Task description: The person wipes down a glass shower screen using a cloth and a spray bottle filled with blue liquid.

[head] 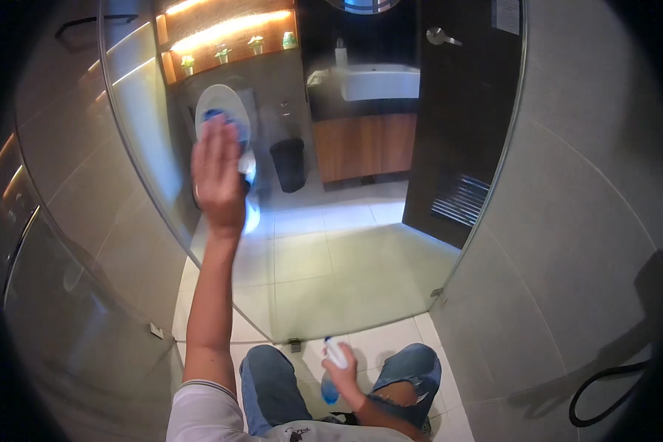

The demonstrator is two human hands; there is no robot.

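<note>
My left hand (216,177) is raised at arm's length, palm forward and fingers pointing up, against a clear glass panel (359,287). A blue cloth (214,114) shows past the fingertips, pressed under the hand; most of it is hidden and the hand is slightly blurred. Low between my knees, my right hand (343,371) grips a spray bottle (329,391) with a white trigger head and blue liquid inside. The bottle is tilted, its blue nozzle tip towards the glass.
Metal clips (294,345) hold the glass near the floor. Beyond it are a toilet (221,96), a black bin (288,166), a washbasin (381,83) and a dark door (464,110). A tiled wall (558,193) rises at right, with a black hose (577,406) low beside it.
</note>
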